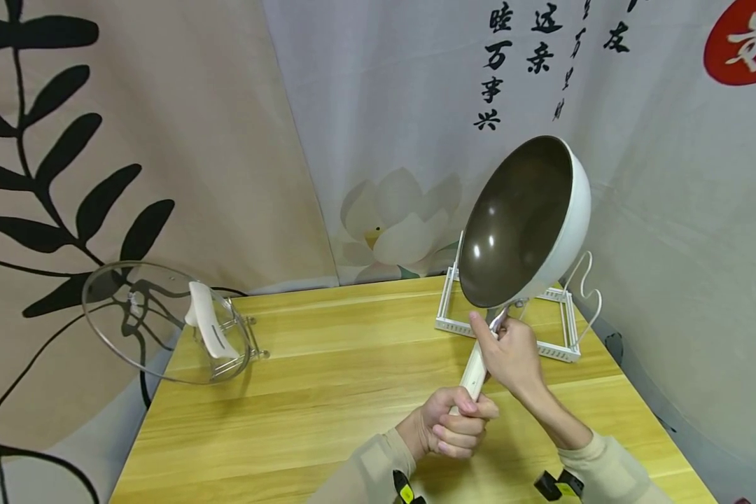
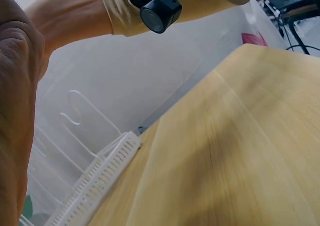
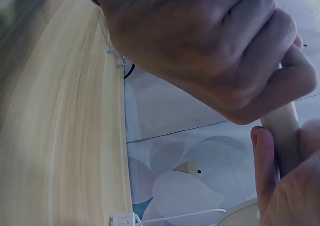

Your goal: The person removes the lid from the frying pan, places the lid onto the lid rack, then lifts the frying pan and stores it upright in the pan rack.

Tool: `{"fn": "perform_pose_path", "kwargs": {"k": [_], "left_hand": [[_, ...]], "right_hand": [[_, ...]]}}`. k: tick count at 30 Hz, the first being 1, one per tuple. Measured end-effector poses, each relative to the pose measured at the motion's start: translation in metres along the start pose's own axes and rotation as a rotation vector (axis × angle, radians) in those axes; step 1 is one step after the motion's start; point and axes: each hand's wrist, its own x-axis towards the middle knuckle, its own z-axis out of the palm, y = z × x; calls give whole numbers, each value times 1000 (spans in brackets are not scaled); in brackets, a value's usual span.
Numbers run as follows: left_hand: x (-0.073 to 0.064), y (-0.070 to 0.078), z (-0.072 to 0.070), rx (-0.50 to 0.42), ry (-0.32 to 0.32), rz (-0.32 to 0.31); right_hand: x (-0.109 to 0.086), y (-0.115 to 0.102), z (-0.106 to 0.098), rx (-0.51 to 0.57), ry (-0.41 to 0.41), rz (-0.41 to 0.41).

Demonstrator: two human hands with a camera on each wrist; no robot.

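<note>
A deep frying pan [image 1: 523,217], white outside and brown inside, is held up tilted over the right part of the table, its inside turned to the left. My left hand [image 1: 450,423] grips the lower end of its pale handle [image 1: 474,371]. Higher up, close under the pan, my right hand [image 1: 513,353] holds the same handle, thumb lying along it. In the right wrist view the left hand [image 3: 210,50] wraps the handle [image 3: 281,136], with the right hand's fingers [image 3: 265,161] just beyond. The left wrist view shows no part of the pan.
Behind the pan stands a white wire rack [image 1: 567,318] near the table's back right. At the left, a glass lid [image 1: 122,350] with a white handle leans upright in a clear stand [image 1: 227,364]. Printed curtains [image 1: 227,140] hang behind the wooden table [image 1: 327,364].
</note>
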Motion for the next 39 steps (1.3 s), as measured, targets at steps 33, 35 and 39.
{"fn": "perform_pose_path", "kwargs": {"k": [33, 35, 39], "left_hand": [[4, 4, 13, -26, -85, 76], [3, 3, 11, -36, -92, 80], [-1, 1, 7, -50, -92, 86]], "right_hand": [[6, -6, 6, 46, -139, 131], [7, -6, 8, 44, -148, 137], [7, -4, 11, 53, -169, 144]]}}
